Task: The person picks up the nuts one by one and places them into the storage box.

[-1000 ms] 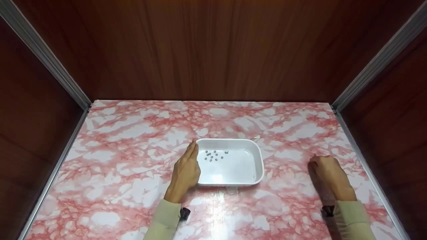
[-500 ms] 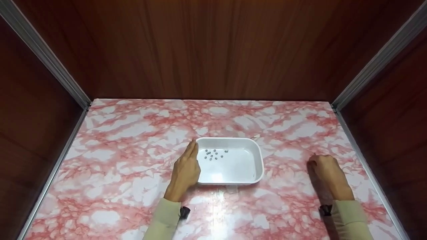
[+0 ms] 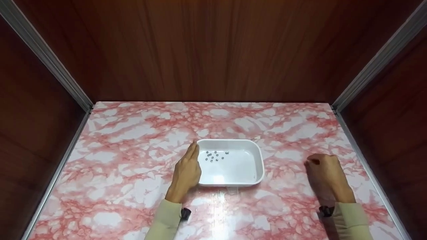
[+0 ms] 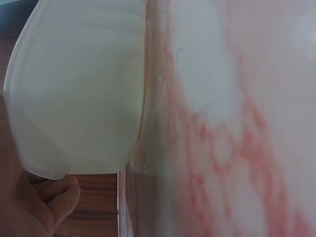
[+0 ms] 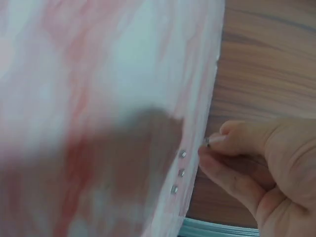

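Note:
A white rectangular tray [image 3: 238, 166] lies in the middle of the table, with several small metal nuts [image 3: 212, 157] scattered over the left part of its floor. Along the tray's left end, my left hand [image 3: 186, 170] rests with fairly straight fingers against the outer wall; the left wrist view has its fingertips just under the rim. Off to the right of the tray, my right hand [image 3: 328, 170] pinches a small metal nut [image 5: 207, 141] between thumb and forefinger. Close to it on the table, three more nuts [image 5: 181, 173] lie in a row in the right wrist view.
The table [image 3: 133, 133] has a red and white marbled top. Dark wood-grain panels [image 3: 213, 50] enclose it at the back and both sides, with metal channels [image 3: 383, 56] in the corners.
My right hand has shifted slightly left, and a gap now shows between its thumb and forefinger. The left hand and the tray keep their places.

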### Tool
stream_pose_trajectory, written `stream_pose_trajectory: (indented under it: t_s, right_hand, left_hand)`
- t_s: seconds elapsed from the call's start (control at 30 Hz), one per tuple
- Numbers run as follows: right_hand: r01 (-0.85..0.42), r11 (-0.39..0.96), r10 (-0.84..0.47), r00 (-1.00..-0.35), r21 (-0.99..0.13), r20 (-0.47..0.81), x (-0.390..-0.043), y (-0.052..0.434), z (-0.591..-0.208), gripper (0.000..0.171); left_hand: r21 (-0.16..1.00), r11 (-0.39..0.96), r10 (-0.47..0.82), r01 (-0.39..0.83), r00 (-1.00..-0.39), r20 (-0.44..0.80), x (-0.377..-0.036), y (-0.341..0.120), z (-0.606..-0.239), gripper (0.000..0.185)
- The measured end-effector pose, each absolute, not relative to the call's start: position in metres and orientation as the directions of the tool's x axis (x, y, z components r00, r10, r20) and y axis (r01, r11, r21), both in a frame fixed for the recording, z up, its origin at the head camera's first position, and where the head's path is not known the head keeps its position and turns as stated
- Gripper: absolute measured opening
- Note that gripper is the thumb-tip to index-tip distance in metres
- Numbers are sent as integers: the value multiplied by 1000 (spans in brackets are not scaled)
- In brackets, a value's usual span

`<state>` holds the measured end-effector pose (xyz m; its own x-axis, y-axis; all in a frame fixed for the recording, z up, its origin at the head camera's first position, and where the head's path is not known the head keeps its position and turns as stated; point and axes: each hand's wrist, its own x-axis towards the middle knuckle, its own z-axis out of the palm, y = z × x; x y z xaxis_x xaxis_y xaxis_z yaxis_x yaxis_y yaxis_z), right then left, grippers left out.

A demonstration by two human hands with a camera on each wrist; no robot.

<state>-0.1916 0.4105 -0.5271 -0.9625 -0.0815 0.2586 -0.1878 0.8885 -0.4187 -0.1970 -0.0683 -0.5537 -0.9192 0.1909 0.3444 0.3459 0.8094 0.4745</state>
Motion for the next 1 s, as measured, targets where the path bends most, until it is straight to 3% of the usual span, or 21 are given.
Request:
stream_pose_trajectory:
  t_s: [0.23, 0.5, 0.73, 1.0]
  right_hand:
    - [-156, 773, 8, -967, -615, 255, -200, 396, -524, 13]
    - [-52, 524, 12, -998, -850, 68, -209, 370, -510, 23]
    - [-22, 331, -52, -999, -943, 5, -221, 341, -503, 29]
    - [-14, 201, -141, -990, -979, -15, -236, 301, -490, 28]
  left_hand:
    - [472, 812, 181, 343, -918, 354, -196, -68, -554, 50]
    - [470, 818, 178, 333, -922, 343, -197, -68, -554, 51]
    - [461, 821, 183, 337, -920, 348, -195, -69, -555, 49]
    - [463, 812, 188, 355, -911, 368, -197, -68, -553, 49]
